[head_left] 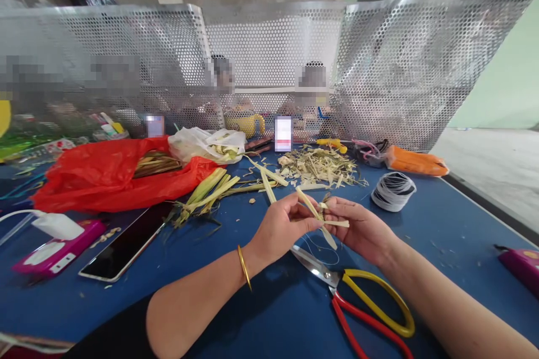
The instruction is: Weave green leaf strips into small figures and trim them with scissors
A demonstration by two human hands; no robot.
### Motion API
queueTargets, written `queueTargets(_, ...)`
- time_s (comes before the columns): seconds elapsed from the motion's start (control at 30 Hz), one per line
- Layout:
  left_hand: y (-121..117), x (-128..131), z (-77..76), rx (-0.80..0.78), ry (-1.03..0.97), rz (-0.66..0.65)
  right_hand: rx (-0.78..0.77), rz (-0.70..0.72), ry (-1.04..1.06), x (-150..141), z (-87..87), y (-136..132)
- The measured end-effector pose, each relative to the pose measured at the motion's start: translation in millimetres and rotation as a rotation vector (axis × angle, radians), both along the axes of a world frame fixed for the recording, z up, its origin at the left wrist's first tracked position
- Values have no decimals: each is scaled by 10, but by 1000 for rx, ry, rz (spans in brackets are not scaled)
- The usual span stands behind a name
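Note:
Pale flat strips of dried leaf [309, 203] cross one another between my two hands, above the blue table. My left hand [283, 221], with a gold bangle at the wrist, pinches the strips from the left. From the right, the fingertips of my right hand [356, 224] close on the same bundle where the strips meet. A thin thread hangs in a loop beneath the hands. Just below lies a pair of scissors [327, 276] with one yellow and one red handle, its blade tips partly under my left hand.
Leaf scraps [318, 165] lie heaped behind my hands. A spool of white thread [393, 190] and an orange packet [416, 161] sit right. To the left are long leaf strips [210, 193], a red plastic bag [96, 171], a phone [126, 244] and a purple power strip [63, 249]. Perforated metal panels [273, 45] stand behind.

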State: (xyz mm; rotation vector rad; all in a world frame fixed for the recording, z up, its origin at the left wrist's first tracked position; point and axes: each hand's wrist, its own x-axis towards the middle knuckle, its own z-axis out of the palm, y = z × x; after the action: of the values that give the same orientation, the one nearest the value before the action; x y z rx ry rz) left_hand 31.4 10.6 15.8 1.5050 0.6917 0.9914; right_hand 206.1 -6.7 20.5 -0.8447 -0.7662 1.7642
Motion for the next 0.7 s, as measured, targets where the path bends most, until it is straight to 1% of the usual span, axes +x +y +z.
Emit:
queueTargets(0.07, -22, 7, 17, -44, -19, -27, -4, 10, 10, -12, -1, -7)
queueTargets(0.2, -64, 6, 53, -131, 3, -29, -23, 13, 26, -28, -2, -26)
queueTargets(0.33, -82, 26, 34, -158, -16, -43, -58, -41, -20, -40, -5, -41)
queueTargets(0.4, -81, 37, 22, -198, -33, -33, -74, -97, -36, -47, -9, -40)
queueTargets(0.53, -61, 35, 24, -320, -117, 33, -90, -204, -72, -38, -21, -15)
queueTargets(0.6, -46, 21, 25, -412, -165, 53, -34, -307, -139, -10, -16, 4)
queueTargets(0.7, -26, 4, 10, -530, -216, 46, 142, -542, -267, 42, 24, 5)
